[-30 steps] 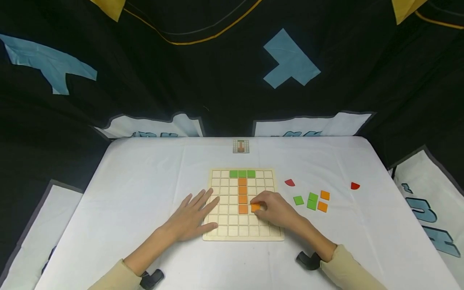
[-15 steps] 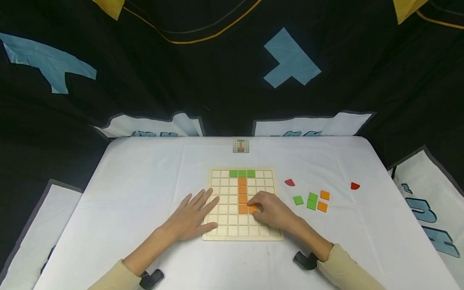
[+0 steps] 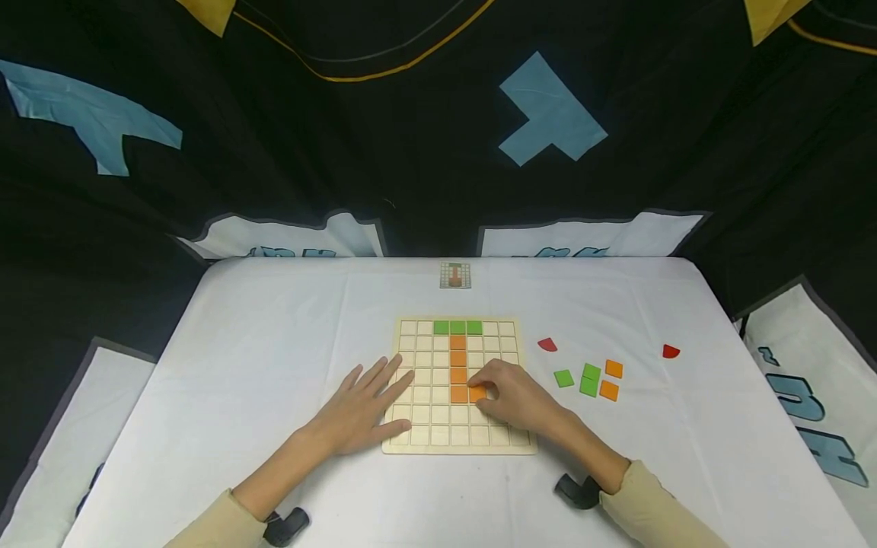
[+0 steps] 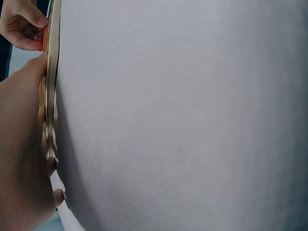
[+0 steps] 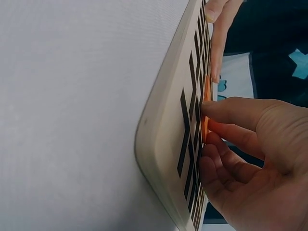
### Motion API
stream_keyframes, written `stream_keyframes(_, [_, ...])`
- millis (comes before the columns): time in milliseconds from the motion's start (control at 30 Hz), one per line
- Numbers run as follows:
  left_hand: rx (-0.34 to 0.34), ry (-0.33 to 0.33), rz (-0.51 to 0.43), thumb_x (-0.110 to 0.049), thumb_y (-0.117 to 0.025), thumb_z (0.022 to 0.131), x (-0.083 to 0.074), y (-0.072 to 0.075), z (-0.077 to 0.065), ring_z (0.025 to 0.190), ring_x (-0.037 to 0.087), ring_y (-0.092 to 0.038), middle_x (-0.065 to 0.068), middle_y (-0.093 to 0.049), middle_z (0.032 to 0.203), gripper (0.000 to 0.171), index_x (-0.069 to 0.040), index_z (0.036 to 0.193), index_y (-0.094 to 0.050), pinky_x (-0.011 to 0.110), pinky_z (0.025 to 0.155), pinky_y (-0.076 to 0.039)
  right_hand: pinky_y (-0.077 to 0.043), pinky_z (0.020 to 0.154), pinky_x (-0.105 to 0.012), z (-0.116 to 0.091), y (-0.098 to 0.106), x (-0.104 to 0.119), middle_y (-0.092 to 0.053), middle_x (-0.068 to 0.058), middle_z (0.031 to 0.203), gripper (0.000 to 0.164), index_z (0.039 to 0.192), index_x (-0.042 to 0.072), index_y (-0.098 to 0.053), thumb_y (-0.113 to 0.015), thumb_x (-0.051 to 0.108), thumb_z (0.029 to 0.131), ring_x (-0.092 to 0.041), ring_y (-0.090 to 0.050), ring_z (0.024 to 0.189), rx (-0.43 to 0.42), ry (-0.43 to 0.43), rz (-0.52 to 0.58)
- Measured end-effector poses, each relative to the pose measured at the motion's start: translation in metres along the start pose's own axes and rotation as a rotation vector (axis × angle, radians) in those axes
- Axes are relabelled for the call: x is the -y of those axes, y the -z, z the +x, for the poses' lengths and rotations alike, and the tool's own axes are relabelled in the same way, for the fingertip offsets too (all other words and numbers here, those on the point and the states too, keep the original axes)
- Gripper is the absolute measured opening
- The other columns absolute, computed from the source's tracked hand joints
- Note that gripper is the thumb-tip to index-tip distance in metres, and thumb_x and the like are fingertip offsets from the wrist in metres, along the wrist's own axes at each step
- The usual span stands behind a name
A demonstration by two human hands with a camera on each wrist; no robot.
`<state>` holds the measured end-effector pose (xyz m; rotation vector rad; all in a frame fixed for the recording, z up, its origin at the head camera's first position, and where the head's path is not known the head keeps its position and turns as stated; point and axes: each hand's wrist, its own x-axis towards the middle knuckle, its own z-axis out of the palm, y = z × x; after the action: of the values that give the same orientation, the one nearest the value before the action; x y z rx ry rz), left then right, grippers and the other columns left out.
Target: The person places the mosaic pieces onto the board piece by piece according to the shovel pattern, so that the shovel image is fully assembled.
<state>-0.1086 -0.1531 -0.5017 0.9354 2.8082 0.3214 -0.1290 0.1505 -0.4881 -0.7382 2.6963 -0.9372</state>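
Note:
A pale wooden grid board (image 3: 441, 436) lies on the white table, with three green square tiles (image 3: 457, 327) along its top row and a column of orange square tiles (image 3: 458, 376) below them. Beside the column's lowest tile, my right hand (image 3: 521, 396) pinches another orange tile (image 3: 477, 393) between thumb and fingertips, at the board's surface. In the right wrist view this orange tile (image 5: 205, 127) is partly hidden by the fingers. My left hand (image 3: 359, 415) lies with fingers spread over the board's left edge, holding no tile.
Right of the board lie loose green tiles (image 3: 564, 378), two loose orange tiles (image 3: 609, 390) and two red rounded wedges (image 3: 547, 345), (image 3: 671, 351). A small pattern card (image 3: 455, 275) sits beyond the board, near the far edge of the table (image 3: 288, 320).
My right hand has moved slightly left, bringing the orange tile from a little apart to right beside the column's lowest tile. My left hand has stayed in place.

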Motion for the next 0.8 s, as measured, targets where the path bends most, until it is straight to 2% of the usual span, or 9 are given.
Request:
stream_keyframes(200, [0.0, 0.001, 0.002, -0.062, -0.044, 0.099, 0.001, -0.001, 0.0, 0.15, 0.035, -0.014, 0.013, -0.014, 0.165, 0.077, -0.016, 0.159, -0.03, 0.058, 0.117, -0.012, -0.051, 0.089, -0.037, -0.003, 0.005, -0.002, -0.068, 0.003, 0.107, 0.027, 0.109, 0.009, -0.075, -0.077, 0.008, 0.082, -0.015, -0.06, 0.098, -0.018, -0.042, 0.023])
stream_keyframes(367, [0.004, 0.002, 0.01, -0.063, -0.043, 0.099, 0.001, -0.001, 0.0, 0.15, 0.034, -0.014, 0.012, -0.013, 0.165, 0.077, -0.016, 0.159, -0.029, 0.058, 0.118, -0.012, -0.051, 0.078, -0.035, -0.009, 0.018, -0.012, -0.068, 0.003, 0.105, 0.025, 0.109, 0.009, -0.075, -0.075, 0.008, 0.084, -0.016, -0.058, 0.088, -0.07, -0.07, 0.063])
stream_keyframes(567, [0.0, 0.007, 0.005, -0.062, -0.044, 0.099, 0.002, -0.002, 0.0, 0.15, 0.034, -0.013, 0.012, -0.013, 0.166, 0.077, -0.017, 0.159, -0.029, 0.058, 0.118, -0.011, -0.053, 0.084, -0.041, -0.024, 0.038, -0.032, -0.069, -0.001, 0.108, 0.024, 0.11, 0.007, -0.075, -0.077, 0.007, 0.085, -0.021, -0.063, 0.096, -0.178, -0.087, 0.029])
stream_keyframes(800, [-0.002, 0.003, -0.001, -0.062, -0.045, 0.099, 0.002, -0.002, 0.0, 0.15, 0.034, -0.013, 0.012, -0.014, 0.165, 0.077, -0.016, 0.159, -0.029, 0.058, 0.118, -0.011, -0.055, 0.085, -0.047, -0.046, 0.059, -0.061, -0.068, -0.008, 0.116, 0.025, 0.112, 0.005, -0.073, -0.078, 0.008, 0.087, -0.028, -0.065, 0.101, -0.265, -0.205, 0.041])
